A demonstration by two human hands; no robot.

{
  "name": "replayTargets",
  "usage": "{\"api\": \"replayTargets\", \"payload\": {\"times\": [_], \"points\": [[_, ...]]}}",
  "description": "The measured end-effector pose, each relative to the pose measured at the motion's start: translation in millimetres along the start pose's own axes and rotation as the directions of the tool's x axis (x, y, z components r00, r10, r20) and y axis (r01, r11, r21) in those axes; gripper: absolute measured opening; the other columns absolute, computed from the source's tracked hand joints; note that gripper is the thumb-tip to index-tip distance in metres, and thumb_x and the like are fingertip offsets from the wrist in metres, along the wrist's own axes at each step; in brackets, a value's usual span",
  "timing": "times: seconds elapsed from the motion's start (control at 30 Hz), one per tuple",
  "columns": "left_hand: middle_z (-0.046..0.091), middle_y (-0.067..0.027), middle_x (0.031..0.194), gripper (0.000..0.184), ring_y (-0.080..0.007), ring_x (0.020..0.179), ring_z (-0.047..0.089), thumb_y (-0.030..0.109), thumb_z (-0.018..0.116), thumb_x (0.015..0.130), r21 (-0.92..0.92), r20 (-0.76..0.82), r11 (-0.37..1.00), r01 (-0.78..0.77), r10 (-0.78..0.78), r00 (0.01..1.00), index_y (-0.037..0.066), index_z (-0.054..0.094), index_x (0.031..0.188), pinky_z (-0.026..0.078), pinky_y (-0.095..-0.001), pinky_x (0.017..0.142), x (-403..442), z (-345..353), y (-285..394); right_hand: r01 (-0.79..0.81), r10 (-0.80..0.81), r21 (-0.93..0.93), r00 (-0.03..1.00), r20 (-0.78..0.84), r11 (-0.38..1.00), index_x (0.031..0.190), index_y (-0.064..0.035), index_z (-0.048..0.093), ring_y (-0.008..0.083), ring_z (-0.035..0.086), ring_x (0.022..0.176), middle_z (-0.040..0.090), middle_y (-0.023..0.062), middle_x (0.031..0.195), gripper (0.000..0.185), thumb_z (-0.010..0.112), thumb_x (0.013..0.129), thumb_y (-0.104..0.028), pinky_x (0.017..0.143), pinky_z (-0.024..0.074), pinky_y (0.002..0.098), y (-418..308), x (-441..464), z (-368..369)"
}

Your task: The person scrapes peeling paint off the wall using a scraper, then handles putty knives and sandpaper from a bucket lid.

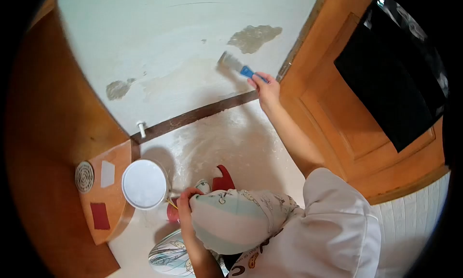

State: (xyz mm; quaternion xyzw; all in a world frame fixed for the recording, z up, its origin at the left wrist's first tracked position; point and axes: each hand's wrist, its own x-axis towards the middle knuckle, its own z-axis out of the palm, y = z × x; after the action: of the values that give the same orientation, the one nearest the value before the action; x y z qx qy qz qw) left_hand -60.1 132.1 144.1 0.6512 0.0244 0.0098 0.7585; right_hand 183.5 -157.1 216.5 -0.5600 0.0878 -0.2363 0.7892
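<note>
My right hand (266,87) is closed round the blue handle of a putty knife (235,63). Its broad metal blade is at the pale wall (159,46), just below a bare grey-brown patch (254,38). I cannot tell whether the blade presses on the surface. My left hand (187,201) rests on my bent knee (222,220) with no tool visible in it, its fingers partly hidden. Beside that hand stands a white bucket (144,184) with a lid-like white top. A thin yellow piece shows between bucket and hand.
Another worn patch (119,89) marks the wall's left side, above a white pipe stub (141,128). A wooden corner shelf (113,210) bears a coiled round item (84,177) and sandpaper-like pieces. At right, a wooden door (333,104) has a black sheet (390,75) over it. White dust marks the floor (212,138).
</note>
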Motion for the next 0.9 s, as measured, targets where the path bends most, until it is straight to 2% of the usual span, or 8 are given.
{"api": "replayTargets", "payload": {"times": [0.13, 0.2, 0.23, 0.57, 0.7, 0.8, 0.87, 0.9], "points": [[0.053, -0.0041, 0.071, 0.048, -0.0125, 0.068, 0.048, 0.039, 0.03, 0.091, 0.045, 0.1, 0.995, 0.086, -0.09, 0.991, 0.002, 0.058, 0.08, 0.038, -0.0249, 0.064, 16, -3, -24, -0.011, 0.066, 0.39, 0.99, -0.127, 0.921, 0.107, 0.0096, 0.045, 0.0237, 0.06, 0.084, 0.052, 0.0161, 0.101, 0.03, 0.056, 0.08, 0.005, 0.073, 0.054, 0.0227, -6, 41, -15], [0.055, -0.006, 0.07, 0.047, -0.014, 0.069, 0.05, 0.038, 0.03, 0.091, 0.025, 0.131, 0.976, 0.217, -0.218, 0.967, 0.001, 0.058, 0.081, 0.039, -0.0266, 0.065, 24, 1, -22, 0.01, 0.066, 0.426, 0.984, -0.165, 0.905, 0.108, 0.0103, 0.045, 0.024, 0.06, 0.085, 0.052, 0.0166, 0.101, 0.03, 0.055, 0.08, 0.006, 0.073, 0.0541, 0.0233, -3, 58, -11], [0.056, -0.0072, 0.071, 0.048, -0.0149, 0.07, 0.05, 0.037, 0.03, 0.091, 0.068, 0.144, 0.983, 0.173, -0.181, 0.973, 0.0, 0.058, 0.081, 0.039, -0.0275, 0.066, 29, 3, -23, 0.018, 0.068, 0.443, 0.982, -0.178, 0.896, 0.108, 0.0106, 0.044, 0.0241, 0.059, 0.086, 0.052, 0.0168, 0.101, 0.03, 0.055, 0.08, 0.006, 0.074, 0.0541, 0.0236, -2, 67, -7], [0.061, -0.016, 0.072, 0.05, -0.0233, 0.07, 0.055, 0.033, 0.027, 0.092, 0.298, 0.076, 0.954, 0.015, -0.039, 0.996, -0.004, 0.06, 0.082, 0.041, -0.0356, 0.066, 51, 50, -12, 0.053, -0.021, 0.375, 0.996, -0.089, 0.926, 0.109, 0.0095, 0.045, 0.0233, 0.06, 0.084, 0.052, 0.0172, 0.102, 0.03, 0.055, 0.082, 0.004, 0.072, 0.0541, 0.0219, 11, 98, -2], [0.06, -0.0176, 0.07, 0.049, -0.0249, 0.069, 0.055, 0.031, 0.028, 0.092, 0.366, -0.075, 0.922, 0.131, -0.111, 0.991, -0.005, 0.059, 0.08, 0.041, -0.0376, 0.066, 73, 64, -34, 0.304, -0.289, 0.088, 0.945, -0.154, 0.949, 0.101, 0.0061, 0.05, 0.0173, 0.06, 0.071, 0.056, 0.0119, 0.088, 0.024, 0.059, 0.078, 0.006, 0.066, 0.0513, 0.0227, -11, 97, -3], [0.06, -0.0172, 0.07, 0.05, -0.0255, 0.069, 0.055, 0.032, 0.028, 0.091, 0.308, -0.12, 0.93, 0.199, -0.17, 0.978, -0.005, 0.059, 0.077, 0.04, -0.0376, 0.067, 81, 56, -66, 0.714, -0.719, -0.179, 0.694, 0.045, 0.677, 0.095, 0.0031, 0.054, 0.0127, 0.059, 0.068, 0.06, 0.0079, 0.08, 0.019, 0.061, 0.077, 0.005, 0.062, 0.0487, 0.0224, -68, 92, -5], [0.06, -0.0165, 0.07, 0.051, -0.0253, 0.069, 0.055, 0.033, 0.028, 0.091, 0.288, -0.134, 0.924, 0.25, -0.219, 0.966, -0.005, 0.06, 0.076, 0.04, -0.0373, 0.067, 85, 53, -70, 0.905, -0.845, -0.341, 0.38, 0.377, 0.255, 0.092, 0.0002, 0.057, 0.0163, 0.059, 0.065, 0.062, 0.0085, 0.076, 0.018, 0.063, 0.075, 0.002, 0.058, 0.0468, 0.0254, -93, 107, -11], [0.06, -0.0161, 0.07, 0.052, -0.0252, 0.069, 0.055, 0.033, 0.028, 0.091, 0.281, -0.134, 0.923, 0.263, -0.234, 0.963, -0.005, 0.06, 0.075, 0.04, -0.0371, 0.067, 84, 54, -68, 0.92, -0.819, -0.347, 0.338, 0.464, 0.183, 0.092, -0.0006, 0.056, 0.0187, 0.059, 0.065, 0.061, 0.0089, 0.076, 0.018, 0.063, 0.075, 0.001, 0.058, 0.0465, 0.0268, -101, 111, -4]]}}
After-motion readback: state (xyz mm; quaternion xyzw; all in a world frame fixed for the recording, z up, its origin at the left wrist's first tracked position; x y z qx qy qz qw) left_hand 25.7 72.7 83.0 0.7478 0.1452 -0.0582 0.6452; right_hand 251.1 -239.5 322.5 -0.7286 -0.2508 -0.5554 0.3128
